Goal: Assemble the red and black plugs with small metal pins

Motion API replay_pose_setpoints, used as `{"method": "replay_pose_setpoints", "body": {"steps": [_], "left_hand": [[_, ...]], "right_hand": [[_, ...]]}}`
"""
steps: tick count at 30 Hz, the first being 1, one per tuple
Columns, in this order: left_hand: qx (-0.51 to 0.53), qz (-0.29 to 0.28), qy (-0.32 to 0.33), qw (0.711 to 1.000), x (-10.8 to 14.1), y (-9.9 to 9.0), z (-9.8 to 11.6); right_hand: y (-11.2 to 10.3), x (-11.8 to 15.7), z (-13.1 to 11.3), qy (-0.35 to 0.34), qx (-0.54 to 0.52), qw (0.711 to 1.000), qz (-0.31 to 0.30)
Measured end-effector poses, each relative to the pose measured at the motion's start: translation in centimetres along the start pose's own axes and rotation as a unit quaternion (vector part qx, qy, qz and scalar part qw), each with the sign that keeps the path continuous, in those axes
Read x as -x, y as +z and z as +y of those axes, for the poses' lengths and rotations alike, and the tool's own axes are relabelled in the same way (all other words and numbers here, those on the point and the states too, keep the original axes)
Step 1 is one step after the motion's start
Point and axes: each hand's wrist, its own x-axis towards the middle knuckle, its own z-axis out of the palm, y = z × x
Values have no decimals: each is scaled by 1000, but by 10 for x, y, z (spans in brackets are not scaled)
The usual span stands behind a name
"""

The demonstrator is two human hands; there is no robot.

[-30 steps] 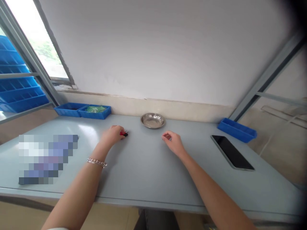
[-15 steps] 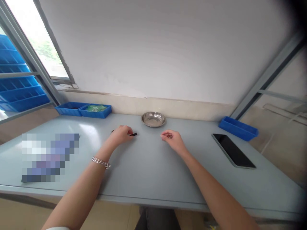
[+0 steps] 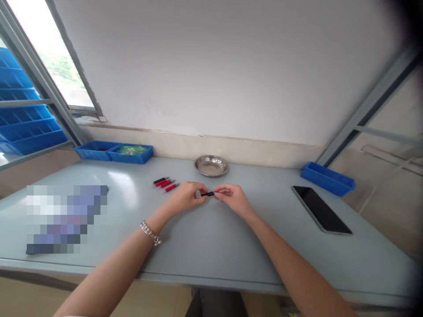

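Over the middle of the table, my left hand (image 3: 188,197) pinches a small black cylindrical piece (image 3: 208,194) that points right. My right hand (image 3: 231,196) has its fingertips closed at the right end of that piece; whatever they hold there is too small to make out. Left of my left hand lie several small pieces with metal tips: a black one (image 3: 161,180) at the back and red ones (image 3: 171,188) in front of it. Behind my hands, near the wall, sits a round metal dish (image 3: 211,166).
Two blue bins (image 3: 131,154) stand at the back left, one holding green packets. Another blue bin (image 3: 328,178) is at the back right, with a dark-screened phone (image 3: 321,210) in front of it. A pixelated object (image 3: 68,219) lies at the left.
My left hand has moved right with the black piece, uncovering the small red and black pieces. My right hand has shifted slightly left and nearer, and the hands now meet at the black piece.
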Motion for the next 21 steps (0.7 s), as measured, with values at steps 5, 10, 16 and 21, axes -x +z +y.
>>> {"method": "replay_pose_setpoints", "body": {"steps": [5,10,16,21], "left_hand": [[6,2,-11,1000,0,0,5],[9,7,-8,1000,0,1,4],[2,10,3,1000,0,4,2],[-6,21,1,1000,0,6,2]], "right_hand": [[0,0,1,-10,12,1000,3],[0,-1,0,-15,29,999,12],[1,-2,5,-2,51,998,27],[3,0,8,-5,36,999,18]]}}
